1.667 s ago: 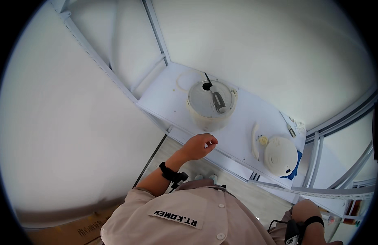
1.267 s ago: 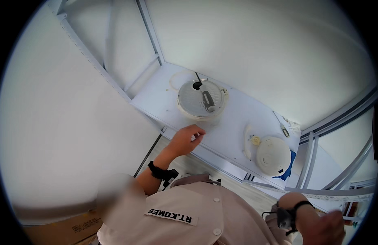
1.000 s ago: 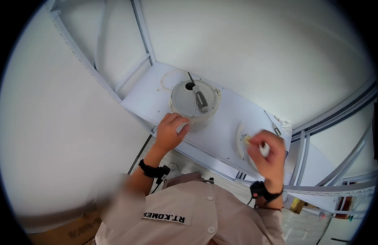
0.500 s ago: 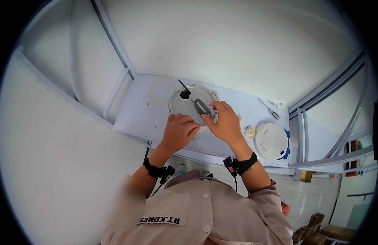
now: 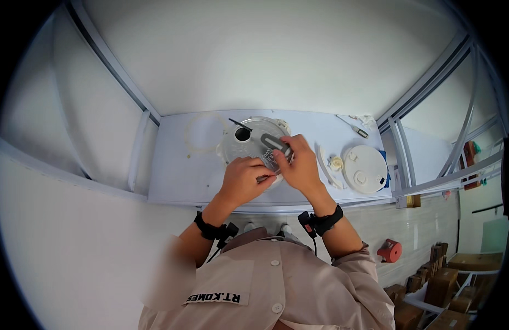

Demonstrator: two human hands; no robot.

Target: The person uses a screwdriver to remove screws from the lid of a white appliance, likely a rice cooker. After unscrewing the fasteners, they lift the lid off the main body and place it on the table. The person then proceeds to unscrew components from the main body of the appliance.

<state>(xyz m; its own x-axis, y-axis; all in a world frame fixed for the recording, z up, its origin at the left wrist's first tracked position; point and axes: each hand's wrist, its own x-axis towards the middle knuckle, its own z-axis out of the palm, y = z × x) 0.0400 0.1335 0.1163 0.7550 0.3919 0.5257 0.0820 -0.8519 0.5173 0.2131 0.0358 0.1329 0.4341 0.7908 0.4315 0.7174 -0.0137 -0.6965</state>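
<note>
Right hand (image 5: 302, 165): curled round screwdriver (image 5: 276, 144) over pot (image 5: 246, 149); hold snug. Left hand (image 5: 244, 179): half curled at pot's near rim, can't tell if holding.

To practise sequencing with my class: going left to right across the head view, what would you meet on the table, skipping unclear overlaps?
Thin pale ring → silver-topped round appliance → small yellowish part → round white disc.

A long, pale, straight-edged surface (image 5: 177, 176) carries a round metal-topped body (image 5: 244, 153) left of its middle, with a thin cream ring (image 5: 187, 132) lying flat farther left. Toward the right lie a curved white strip (image 5: 327, 170), a small cream piece (image 5: 336, 163), a round white lid (image 5: 365, 170) with blue material (image 5: 387, 179) showing at its right edge, and, behind it, a screwdriver (image 5: 359, 131).
</note>
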